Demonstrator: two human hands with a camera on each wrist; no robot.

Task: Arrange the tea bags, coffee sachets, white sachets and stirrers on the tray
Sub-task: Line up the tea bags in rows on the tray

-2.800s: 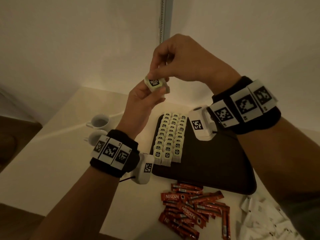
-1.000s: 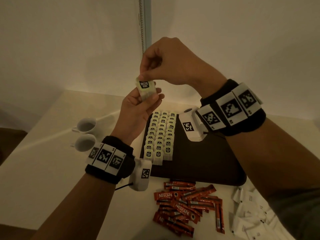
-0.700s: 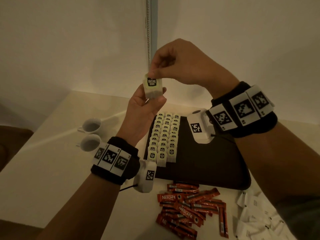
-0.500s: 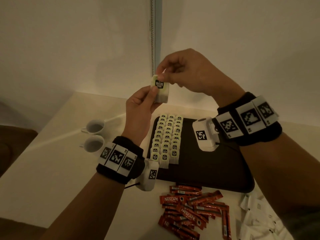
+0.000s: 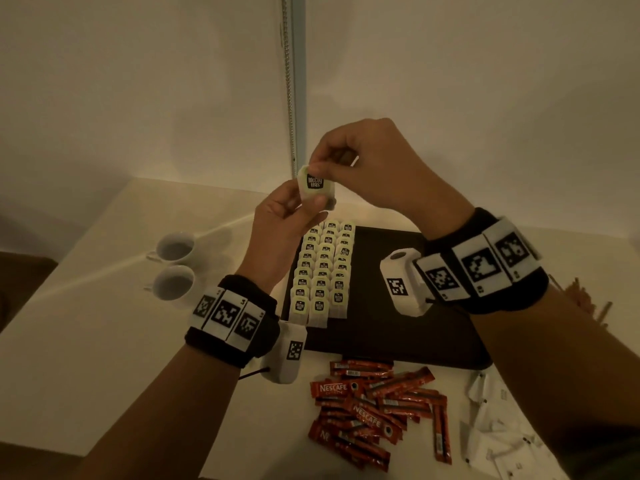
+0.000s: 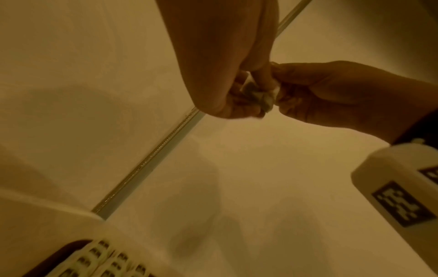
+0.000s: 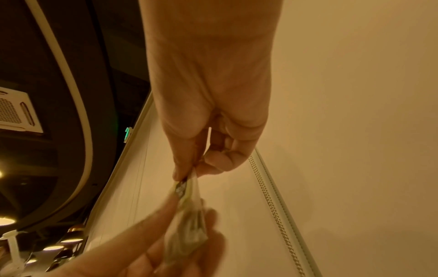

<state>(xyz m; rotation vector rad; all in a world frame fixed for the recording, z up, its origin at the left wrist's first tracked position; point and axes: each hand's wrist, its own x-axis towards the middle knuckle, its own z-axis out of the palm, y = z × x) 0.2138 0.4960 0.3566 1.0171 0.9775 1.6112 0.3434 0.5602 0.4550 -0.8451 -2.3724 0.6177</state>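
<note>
Both hands hold one pale tea bag point(image 5: 316, 188) up in the air above the far end of the black tray point(image 5: 398, 327). My right hand point(image 5: 320, 169) pinches its top edge, and my left hand point(image 5: 304, 204) holds its lower part between thumb and fingers. The right wrist view shows the tea bag point(image 7: 189, 209) hanging from the pinch. Three rows of tea bags point(image 5: 322, 271) lie on the tray's left side. Red coffee sachets point(image 5: 377, 410) lie in a heap on the table in front of the tray, white sachets point(image 5: 498, 434) at the right, brown stirrers point(image 5: 585, 299) right of the tray.
Two white cups point(image 5: 173, 265) stand on the table left of the tray. A wall with a beaded cord point(image 5: 287, 81) rises just behind the table. The tray's right half is bare.
The tea bag has stayed held between both hands above the tray. It has been turned and shifted a little between the fingers; the hands sit slightly lower in view.
</note>
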